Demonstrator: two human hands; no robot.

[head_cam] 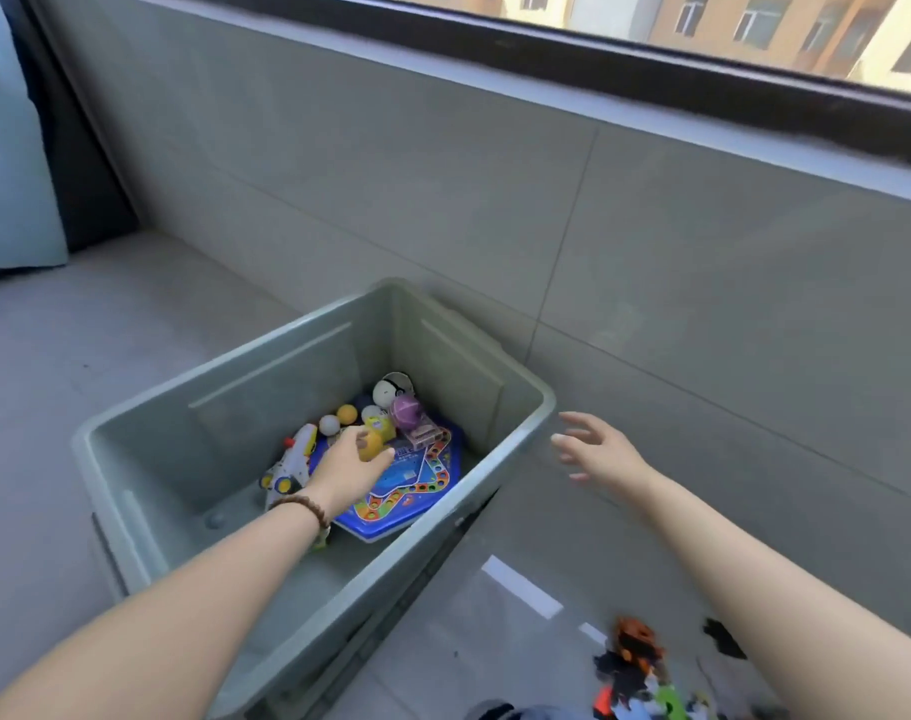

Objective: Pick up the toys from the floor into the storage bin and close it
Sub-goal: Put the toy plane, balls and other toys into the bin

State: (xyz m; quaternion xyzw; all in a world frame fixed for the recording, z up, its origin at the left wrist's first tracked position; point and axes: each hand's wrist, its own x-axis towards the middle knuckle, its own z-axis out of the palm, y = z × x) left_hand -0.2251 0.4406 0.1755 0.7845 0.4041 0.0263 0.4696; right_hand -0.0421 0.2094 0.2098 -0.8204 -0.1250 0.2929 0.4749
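Reaching into the open grey-green storage bin [287, 407], the left hand [349, 470] curls its fingers over a yellow toy [379, 432], probably to set it beside the balls [346, 414] just past the fingertips. Whether it truly grips cannot be told. The right hand [593, 449] hovers outside the rim, fingers spread, empty. More toys [632, 662] lie on the floor, well behind those fingers.

Matt grey-green plastic is shown on the storage bin [266, 397]; glossy blue plastic on the game board [419, 491]. The floor [37, 407] is tiled smooth and reflective; the bracelet [303, 506] is beaded, wood-like.
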